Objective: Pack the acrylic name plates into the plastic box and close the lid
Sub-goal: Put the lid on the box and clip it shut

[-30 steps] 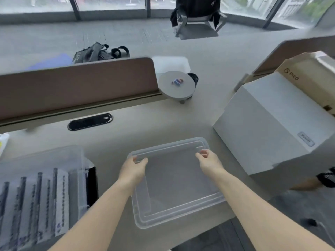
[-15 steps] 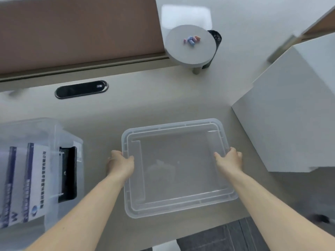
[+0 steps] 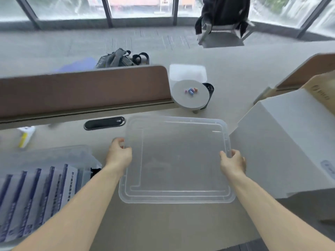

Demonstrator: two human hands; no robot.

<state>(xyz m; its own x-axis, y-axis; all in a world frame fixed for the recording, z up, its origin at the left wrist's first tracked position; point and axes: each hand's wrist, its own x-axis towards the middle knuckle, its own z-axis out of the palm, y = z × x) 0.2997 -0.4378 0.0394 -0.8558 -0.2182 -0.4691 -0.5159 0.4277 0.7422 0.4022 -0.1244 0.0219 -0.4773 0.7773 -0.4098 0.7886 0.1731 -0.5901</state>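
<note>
A clear plastic lid (image 3: 176, 160) is held over the desk in front of me, tilted slightly with its far edge raised. My left hand (image 3: 118, 153) grips its left edge and my right hand (image 3: 233, 162) grips its right edge. At the lower left stands the clear plastic box (image 3: 54, 156), and inside it several acrylic name plates (image 3: 36, 196) with blue-striped paper inserts stand in a row.
A large white carton (image 3: 290, 142) sits at the right with a brown cardboard box (image 3: 320, 91) behind it. A brown desk divider (image 3: 81, 89) runs across the back. A round grey stand (image 3: 190, 95) with small coloured pieces and a black cable port (image 3: 104, 123) lie beyond the lid.
Both hands have shifted their grip on the lid's sides and lifted it off the desk. The camera has tilted back up, showing the windows and chair again.
</note>
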